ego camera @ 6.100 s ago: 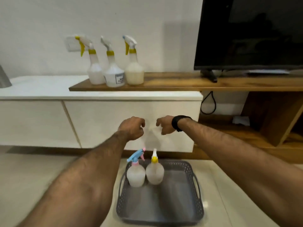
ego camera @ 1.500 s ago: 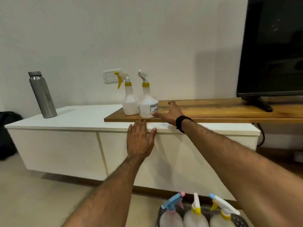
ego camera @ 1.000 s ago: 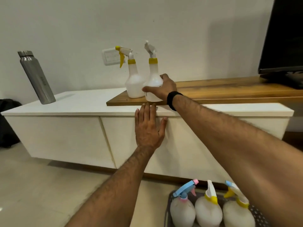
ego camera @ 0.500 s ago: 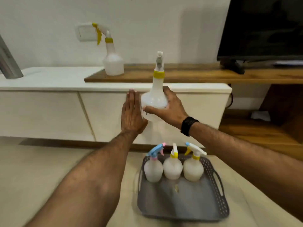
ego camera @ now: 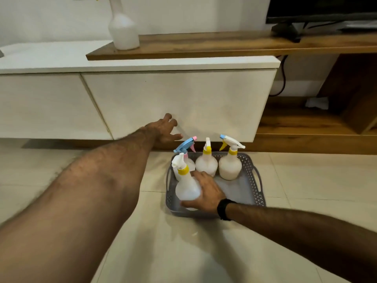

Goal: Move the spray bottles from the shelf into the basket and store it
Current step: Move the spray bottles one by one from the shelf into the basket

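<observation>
Fingers [ego camera: 184, 204] of right hand [ego camera: 206, 193] wrap the yellow-collared spray bottle [ego camera: 186, 185] at front-left of grey basket [ego camera: 256, 180] on floor; left hand [ego camera: 165, 129] spread, empty, near cabinet front. One bottle [ego camera: 122, 31] on wooden shelf [ego camera: 224, 43].

Lighting: soft, even indoor light, moderately bright, warm cast; source not in view. Shadows: diffuse, beneath the white cabinet [ego camera: 163, 99] and under the right forearm on the floor [ego camera: 61, 160]. Glare: faint sheen on floor tiles near the grey basket [ego camera: 259, 193]. Blur: left forearm [ego camera: 91, 201] soft and smeared in foreground. Distortion: wide-angle bowing of the wooden shelf [ego camera: 224, 44] and cabinet edges toward frame borders. Detail: slightly soft overall.
</observation>
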